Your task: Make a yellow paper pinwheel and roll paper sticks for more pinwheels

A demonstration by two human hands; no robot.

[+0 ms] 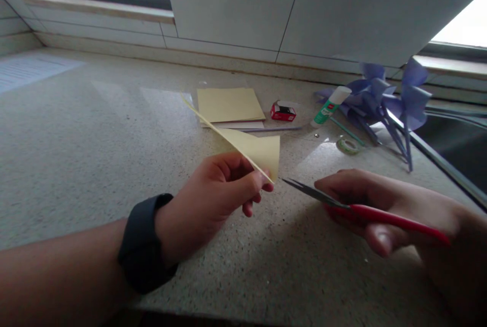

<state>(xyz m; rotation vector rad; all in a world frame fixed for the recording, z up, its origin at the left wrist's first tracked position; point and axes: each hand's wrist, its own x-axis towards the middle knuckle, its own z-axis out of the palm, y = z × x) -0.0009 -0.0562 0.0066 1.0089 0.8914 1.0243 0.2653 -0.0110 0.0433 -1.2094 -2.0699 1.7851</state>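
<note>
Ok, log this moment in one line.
left hand: pinches yellow paper | right hand: holds red scissors, tips by paper | nearby: glue stick

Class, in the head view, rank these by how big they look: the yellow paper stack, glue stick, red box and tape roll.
1. yellow paper stack
2. glue stick
3. red box and tape roll: too alike to rank; the roll lies nearer the camera.

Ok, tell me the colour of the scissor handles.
Red, on the scissors in the right hand; head view.
</note>
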